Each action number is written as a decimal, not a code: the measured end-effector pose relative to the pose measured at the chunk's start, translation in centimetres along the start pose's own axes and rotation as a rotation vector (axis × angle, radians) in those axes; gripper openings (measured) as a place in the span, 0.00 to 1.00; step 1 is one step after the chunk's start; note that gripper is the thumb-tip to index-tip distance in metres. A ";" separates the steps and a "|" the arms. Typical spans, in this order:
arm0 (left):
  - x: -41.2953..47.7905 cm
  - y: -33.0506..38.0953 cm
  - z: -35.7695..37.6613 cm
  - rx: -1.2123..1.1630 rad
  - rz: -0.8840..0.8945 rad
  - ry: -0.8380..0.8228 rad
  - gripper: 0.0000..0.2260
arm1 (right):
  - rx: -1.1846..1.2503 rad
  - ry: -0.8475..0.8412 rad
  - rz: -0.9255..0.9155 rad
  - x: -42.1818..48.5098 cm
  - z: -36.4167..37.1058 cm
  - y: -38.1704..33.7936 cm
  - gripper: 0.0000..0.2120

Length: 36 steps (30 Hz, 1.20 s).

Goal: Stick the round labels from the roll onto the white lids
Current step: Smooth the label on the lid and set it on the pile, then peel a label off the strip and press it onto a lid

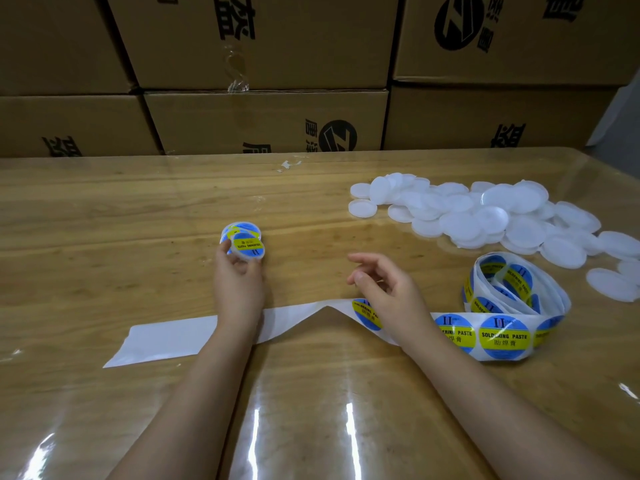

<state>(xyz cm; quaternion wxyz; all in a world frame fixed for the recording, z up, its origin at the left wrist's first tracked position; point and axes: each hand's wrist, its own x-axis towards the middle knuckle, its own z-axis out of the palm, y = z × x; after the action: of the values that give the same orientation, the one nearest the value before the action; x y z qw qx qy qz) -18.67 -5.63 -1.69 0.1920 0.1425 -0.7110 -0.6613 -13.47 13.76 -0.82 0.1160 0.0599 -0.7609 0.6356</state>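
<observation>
Your left hand (239,282): lids held. Your right hand (384,289): nothing held.
Your left fingers curl round a small stack of labelled lids (244,245); your right fingers hang loosely spread above the label strip (504,336). Roll (516,289) at 3 o'clock of your right hand; pile of white lids (485,216) at 1 o'clock; bare backing paper (166,337) at 8 o'clock of your left hand; cardboard boxes (263,123) at 12, behind the table (104,209).
</observation>
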 end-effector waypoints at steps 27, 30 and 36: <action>-4.2 1.5 1.1 0.396 0.359 -0.818 0.09 | -0.676 0.109 -0.418 -0.9 0.1 -0.7 0.08; -3.9 1.9 0.9 0.388 0.372 -0.857 0.10 | -0.751 0.159 -0.441 -0.8 -0.3 -0.9 0.09; -4.1 2.0 0.4 0.444 0.308 -0.938 0.10 | -0.970 0.200 -0.443 -0.7 -0.8 -1.0 0.18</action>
<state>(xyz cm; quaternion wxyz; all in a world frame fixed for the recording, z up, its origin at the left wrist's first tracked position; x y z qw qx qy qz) -15.15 -3.22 -0.05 -0.0859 -0.2369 -0.8557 -0.4520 -12.49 14.36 0.05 0.3333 0.0979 -0.9214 0.1742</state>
